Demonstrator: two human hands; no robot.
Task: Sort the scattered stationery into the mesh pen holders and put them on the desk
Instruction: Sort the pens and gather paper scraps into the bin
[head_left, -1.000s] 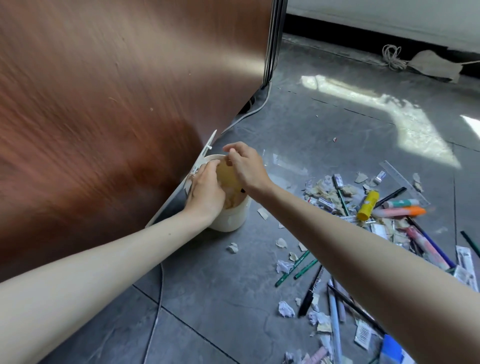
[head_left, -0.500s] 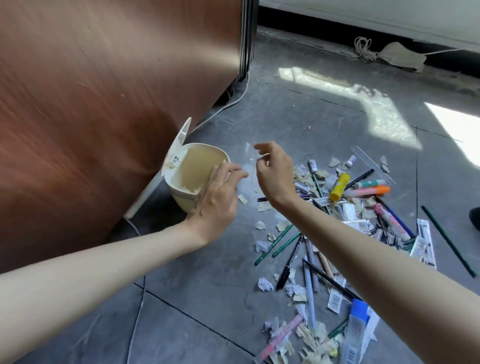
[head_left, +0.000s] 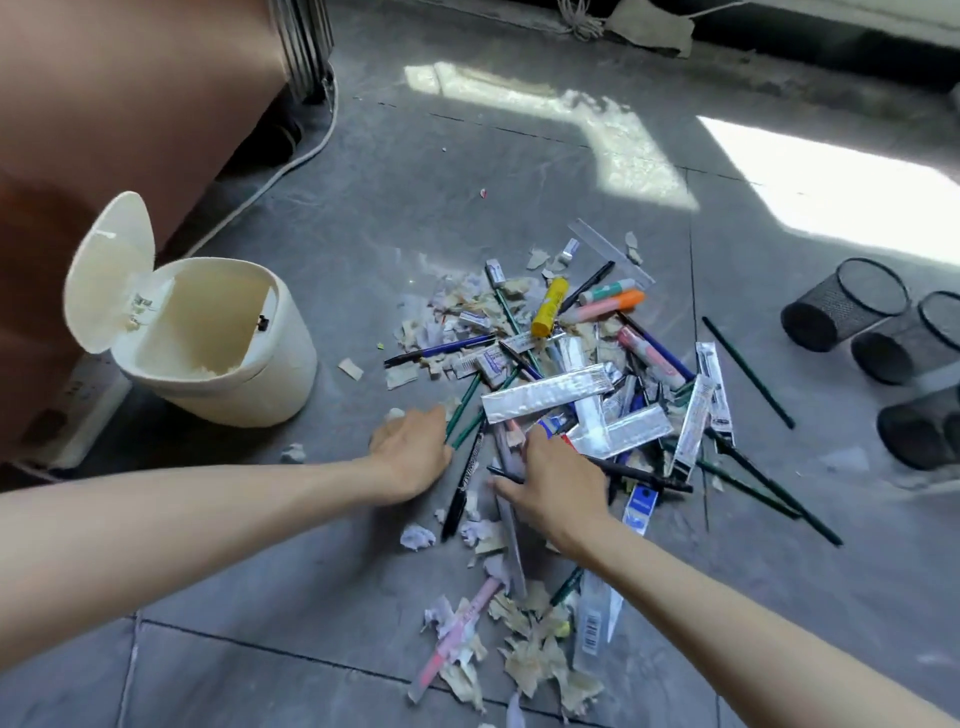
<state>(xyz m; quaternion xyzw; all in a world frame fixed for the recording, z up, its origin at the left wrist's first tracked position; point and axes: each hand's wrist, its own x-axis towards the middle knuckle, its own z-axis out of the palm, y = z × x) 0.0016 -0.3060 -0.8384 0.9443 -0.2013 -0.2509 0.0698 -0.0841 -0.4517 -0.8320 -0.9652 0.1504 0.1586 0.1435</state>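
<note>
Fingers (head_left: 415, 423) of our left hand (head_left: 410, 452) curl loosely at two green pencils (head_left: 462, 410); our right hand (head_left: 556, 480) lies spread flat, grasping nothing, on the stationery pile (head_left: 566, 374) scattered across the floor (head_left: 260, 519). We count three mesh pen holders (head_left: 844, 304) on their sides, well apart at right.

Both hands are laid palm-down on the stationery pile (head_left: 561, 374): the left hand (head_left: 413, 457) by green pencils (head_left: 464, 410), the right hand (head_left: 553, 480) over a black pen (head_left: 644, 475).
</note>
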